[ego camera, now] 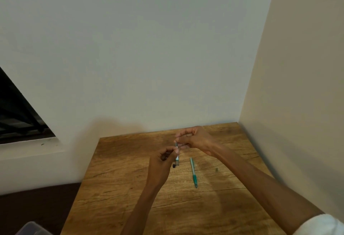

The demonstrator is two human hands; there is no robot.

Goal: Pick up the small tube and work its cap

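Both hands are raised a little above a wooden table (130, 188), close together near its far edge. The left hand (162, 164) has its fingers curled, with thumb and fingertips pinching a slim case (177, 153) that stands nearly upright; the case looks clear or pale with a greenish tint, and a small dark piece shows at its lower end, just under the hand. The right hand (195, 138) comes in from the right with its fingers bent and gathered, and its fingertips pinch the top end of the same case, so the two hands meet on it, left lower, right upper. What exactly the right fingertips hold at that end is too small and blurred to tell. On the table just to the right of the hands, and below them in the view, lies a green pen (193, 172), flat on the wood, running away from the person, apart from both hands. Further right, well apart from the pen, sits a tiny green bit (216, 169), too small to make out. The right forearm ends in a white sleeve (323, 225) at the lower right corner. Plain walls stand behind and to the right of the table, a dark window (16, 111) opens at the left, and the corner of a clear box (31, 229) shows at the bottom left.
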